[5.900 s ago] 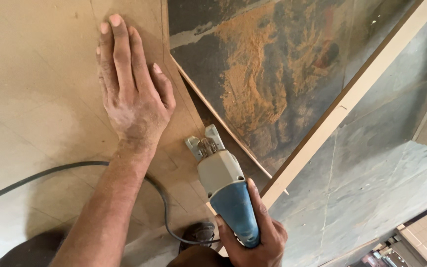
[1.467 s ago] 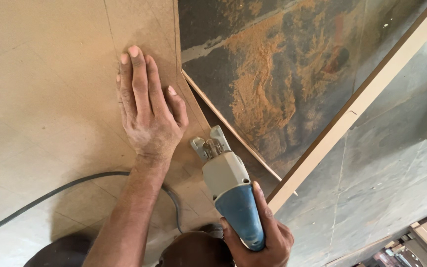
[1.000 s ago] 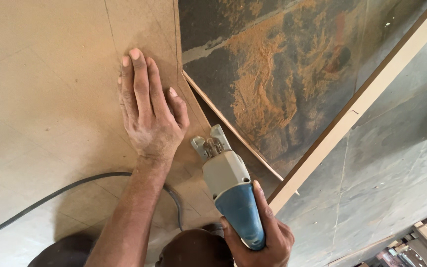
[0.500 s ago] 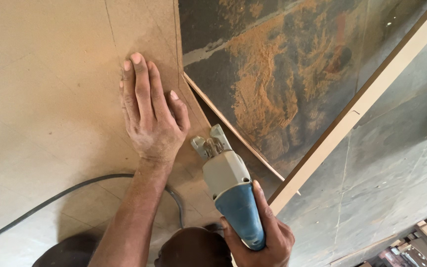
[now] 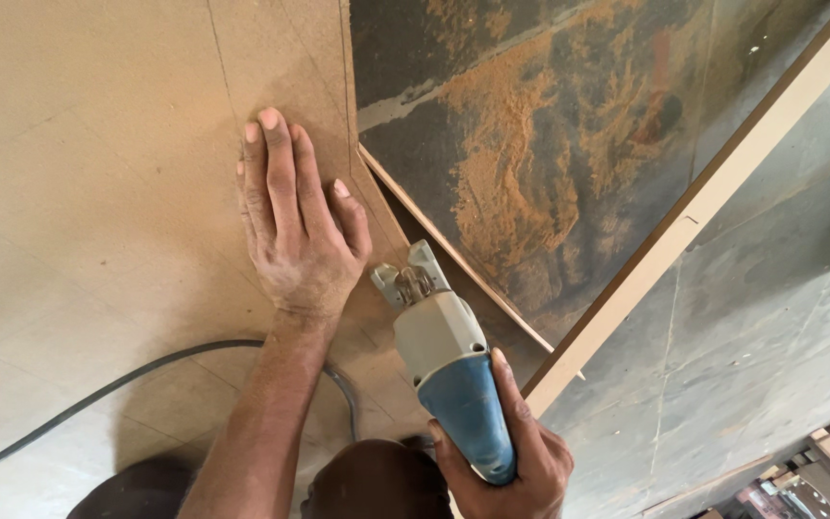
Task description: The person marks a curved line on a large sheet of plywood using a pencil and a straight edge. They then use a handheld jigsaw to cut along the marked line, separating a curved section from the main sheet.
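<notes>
A tan board (image 5: 98,192) filled the left of the view, marked with thin pencil lines. A black cord (image 5: 117,389) curved across its lower part from the left edge towards the person's forearm. The left hand (image 5: 295,231) lay flat on the board, palm down, fingers straight and close together, the thumb spread a little to the right; it gripped nothing and only pressed on the surface near the board's right edge.

Just right of that hand was the saw (image 5: 444,370), a power tool with a grey metal head and a blue body. Its nose sat at the board's cut edge, close beside the left thumb but apart from it. The right hand (image 5: 516,461) was wrapped tight around the blue body from below, thumb up along the casing.

Further right, a narrow offcut strip (image 5: 453,255) ran slantwise from the board's edge. Beyond it lay the dark stone floor (image 5: 549,125), dusted with orange-brown sawdust (image 5: 506,163). A pale batten (image 5: 713,192) crossed the floor diagonally, from the top right corner down towards the saw. Grey floor slabs filled the far right.
</notes>
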